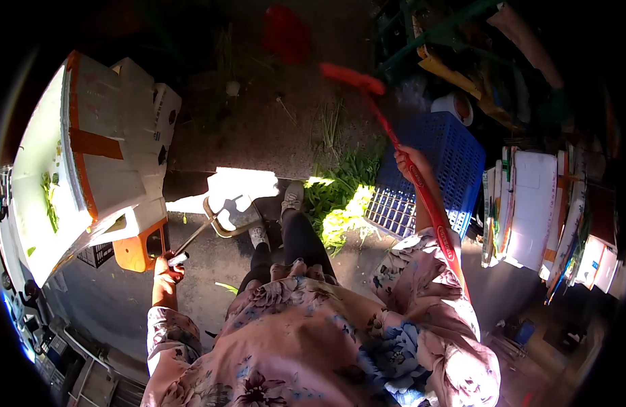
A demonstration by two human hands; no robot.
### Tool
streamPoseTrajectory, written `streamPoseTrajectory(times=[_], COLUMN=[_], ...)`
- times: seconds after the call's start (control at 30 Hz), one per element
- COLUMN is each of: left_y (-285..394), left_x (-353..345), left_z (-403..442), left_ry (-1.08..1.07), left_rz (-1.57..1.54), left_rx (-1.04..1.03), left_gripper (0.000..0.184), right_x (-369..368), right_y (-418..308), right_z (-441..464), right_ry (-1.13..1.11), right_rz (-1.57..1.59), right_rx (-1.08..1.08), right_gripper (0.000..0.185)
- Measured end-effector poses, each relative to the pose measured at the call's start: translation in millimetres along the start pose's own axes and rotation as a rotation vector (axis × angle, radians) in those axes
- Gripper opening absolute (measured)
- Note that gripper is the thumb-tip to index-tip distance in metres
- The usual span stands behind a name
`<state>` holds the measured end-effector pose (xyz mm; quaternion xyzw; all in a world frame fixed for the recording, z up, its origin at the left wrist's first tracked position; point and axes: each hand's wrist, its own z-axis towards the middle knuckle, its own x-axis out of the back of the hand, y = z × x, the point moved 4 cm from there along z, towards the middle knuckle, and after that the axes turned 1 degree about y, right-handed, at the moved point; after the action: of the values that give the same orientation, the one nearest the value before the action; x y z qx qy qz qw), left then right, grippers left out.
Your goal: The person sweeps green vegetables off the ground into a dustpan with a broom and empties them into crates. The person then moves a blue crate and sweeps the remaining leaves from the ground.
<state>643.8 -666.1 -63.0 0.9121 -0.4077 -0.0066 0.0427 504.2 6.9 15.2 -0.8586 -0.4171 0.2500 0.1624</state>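
Observation:
My right hand is wrapped around the red handle of a broom. The broom's red head is slightly blurred and reaches out over the dark floor ahead. My left hand grips the end of a thin handle belonging to a long-handled dustpan. Its pan is in front of my feet, partly washed out by bright sunlight. Loose green leaves lie in a heap on the floor between my feet and a blue plastic crate.
White foam boxes are stacked at the left, above an orange plastic stool. At the right stands a row of flat white boards. A blurred red object and scattered stalks are on the floor ahead.

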Motion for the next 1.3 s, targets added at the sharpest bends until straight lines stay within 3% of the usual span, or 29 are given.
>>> streamPoseTrajectory(times=[0.07, 0.13, 0.17, 0.23, 0.27, 0.33, 0.37, 0.4, 0.57, 0.73, 0.9, 1.0, 1.1, 1.17, 1.23, 1.3], left_y=[4, 7, 10, 12, 11, 10, 12, 13, 27, 40, 44, 36, 33, 32, 28, 24], left_x=[10, 7, 13, 17, 11, 4, 5, 0, -15, -34, -35, -40, -41, -39, -39, -38], left_z=[1, -7, 4, 24, 19, 12, 18, 10, 13, -4, -14, -24, -26, -30, -28, -24], left_ry=[-0.011, -0.001, 0.009, -0.020, 0.034, 0.001, -0.038, -0.069, -0.189, -0.138, -0.191, -0.165, -0.186, -0.199, -0.244, -0.294], left_rz=[0.061, 0.087, 0.122, 0.177, 0.174, 0.274, 0.261, 0.255, 0.248, 0.287, 0.158, 0.257, 0.284, 0.299, 0.252, 0.210], left_rx=[-0.028, -0.023, 0.005, 0.005, -0.041, -0.127, -0.097, -0.211, -0.216, -0.188, -0.228, -0.202, -0.141, -0.132, -0.123, -0.067], left_gripper=[0.011, 0.009, 0.009, 0.012, 0.010, 0.008, 0.005, 0.004, 0.015, 0.018, 0.015, 0.014, 0.017, 0.017, 0.018, 0.020], right_x=[15, 41, 50, 45, 52, 36, 27, 23, -12, -98, -167, -141, -81, -50, -42, -27], right_y=[31, 85, 115, 155, 173, 176, 177, 174, 139, 56, 37, 66, 106, 127, 129, 134], right_z=[0, -52, -86, -165, -195, -252, -270, -279, -210, -33, 65, 38, -48, -111, -165, -193], right_ry=[-0.076, -0.001, -0.121, -0.021, 0.061, 0.251, 0.256, 0.257, 0.068, -0.177, -0.272, -0.161, -0.010, 0.021, 0.162, 0.194], right_rz=[0.123, 0.154, 0.363, 0.319, 0.269, -0.130, -0.166, -0.203, -0.069, -0.333, -0.363, -0.412, -0.520, -0.339, -0.503, -0.443], right_rx=[-0.086, -0.077, -0.139, -0.224, -0.195, -0.097, -0.088, -0.076, 0.004, 0.114, -0.006, -0.057, -0.009, -0.126, -0.010, -0.025], right_gripper=[0.011, 0.011, 0.011, 0.009, 0.007, 0.007, 0.007, 0.007, 0.013, 0.010, 0.013, 0.013, 0.013, 0.011, 0.011, 0.010])
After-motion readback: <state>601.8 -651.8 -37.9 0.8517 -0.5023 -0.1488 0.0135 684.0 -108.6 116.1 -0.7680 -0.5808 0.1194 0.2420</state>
